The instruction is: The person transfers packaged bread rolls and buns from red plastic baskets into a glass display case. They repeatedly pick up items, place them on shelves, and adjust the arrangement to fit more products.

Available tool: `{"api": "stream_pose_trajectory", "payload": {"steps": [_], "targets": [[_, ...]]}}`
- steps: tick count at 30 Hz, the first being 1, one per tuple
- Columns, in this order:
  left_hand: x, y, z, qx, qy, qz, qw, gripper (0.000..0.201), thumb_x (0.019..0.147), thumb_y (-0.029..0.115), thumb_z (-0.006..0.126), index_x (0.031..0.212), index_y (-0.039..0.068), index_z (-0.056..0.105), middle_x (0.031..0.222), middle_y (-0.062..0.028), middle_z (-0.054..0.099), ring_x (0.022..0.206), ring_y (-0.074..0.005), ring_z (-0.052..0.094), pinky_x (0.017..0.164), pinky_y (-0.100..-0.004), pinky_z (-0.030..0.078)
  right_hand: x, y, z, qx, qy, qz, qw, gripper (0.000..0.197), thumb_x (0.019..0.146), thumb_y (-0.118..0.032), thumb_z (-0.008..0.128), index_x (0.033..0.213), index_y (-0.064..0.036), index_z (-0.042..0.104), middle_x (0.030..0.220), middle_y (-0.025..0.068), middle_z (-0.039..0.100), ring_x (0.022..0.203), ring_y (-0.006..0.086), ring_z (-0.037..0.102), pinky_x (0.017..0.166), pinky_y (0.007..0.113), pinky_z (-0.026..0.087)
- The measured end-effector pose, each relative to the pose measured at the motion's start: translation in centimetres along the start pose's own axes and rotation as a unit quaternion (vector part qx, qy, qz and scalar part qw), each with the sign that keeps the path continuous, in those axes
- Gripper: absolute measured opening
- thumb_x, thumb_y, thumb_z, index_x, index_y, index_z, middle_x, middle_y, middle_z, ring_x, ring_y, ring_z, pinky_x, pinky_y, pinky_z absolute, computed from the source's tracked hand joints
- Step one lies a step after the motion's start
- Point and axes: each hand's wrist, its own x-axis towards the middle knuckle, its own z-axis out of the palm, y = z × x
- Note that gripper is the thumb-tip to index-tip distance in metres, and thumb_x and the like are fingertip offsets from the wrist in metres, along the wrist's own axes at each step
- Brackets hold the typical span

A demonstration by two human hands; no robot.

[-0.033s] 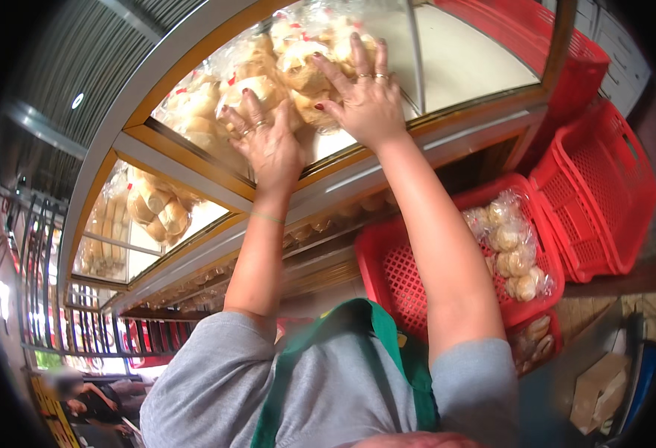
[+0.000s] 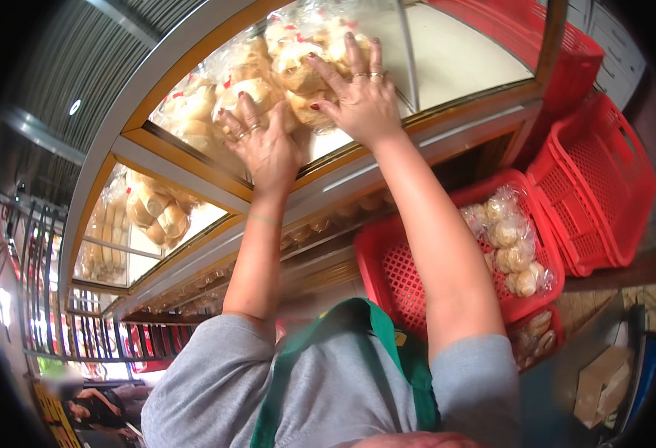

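Both my arms reach into a glass-fronted display case with a wood-coloured frame. My left hand lies with fingers spread against a clear plastic bag of bread rolls. Just to its right, my right hand presses spread fingers on another bag of rolls tied with red. Rings show on both hands. Neither hand is closed round a bag. More bagged rolls stand in a row to the left, partly behind the glass.
A red crate below my right arm holds small bagged buns. Stacked red crates stand at the right, above an open cardboard box. Bagged rolls fill the case's left section. A person is at the lower left.
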Motion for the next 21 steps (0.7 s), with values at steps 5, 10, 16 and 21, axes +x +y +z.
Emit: {"api": "stream_pose_trajectory", "payload": {"steps": [5,10,16,21], "targets": [[-1.6,2.2,-0.8,-0.078,0.057,0.077,0.992,0.057,0.085,0.037,0.070,0.138,0.030,0.051,0.156,-0.0152,0.029,0.146,-0.0460,0.015,0.107,-0.0744,0.014,-0.7,0.1,-1.5,-0.031,0.122,-0.024,0.992,0.055,0.079,-0.047,0.073,0.131,-0.0394,0.056,0.148,0.0086,0.041,0.139,0.0406,0.032,0.105,0.064,0.029],[-1.7,1.0,1.1,-0.057,0.013,0.092,0.994,0.055,0.090,0.047,0.063,0.141,0.035,0.048,0.154,-0.0128,0.034,0.146,-0.0406,0.021,0.109,-0.0711,0.013,-9.5,1.0,-5.6,-0.029,0.069,-0.080,0.994,0.040,0.074,-0.037,0.076,0.112,-0.0278,0.067,0.130,0.0014,0.057,0.133,0.0275,0.042,0.105,0.061,0.029],[-2.7,2.2,-0.3,-0.255,0.214,0.226,0.915,0.047,0.086,0.022,0.072,0.127,0.006,0.054,0.126,-0.0129,0.056,0.126,-0.0363,0.047,0.105,-0.0521,0.036,-25.5,14.1,-15.9,-0.201,-0.009,0.143,0.969,0.042,0.076,-0.021,0.071,0.117,-0.0166,0.063,0.114,0.0129,0.062,0.110,0.0339,0.056,0.093,0.052,0.045],[-11.4,11.9,1.6,-0.459,-0.097,0.317,0.825,0.060,0.066,-0.003,0.070,0.123,0.009,0.056,0.123,-0.0166,0.056,0.118,-0.0346,0.054,0.101,-0.0440,0.044,-34.4,19.3,-19.8,-0.277,-0.253,0.544,0.751,0.089,0.078,-0.043,0.075,0.151,-0.0207,0.029,0.139,0.0288,0.044,0.129,0.0444,0.042,0.108,0.051,0.034]]}}
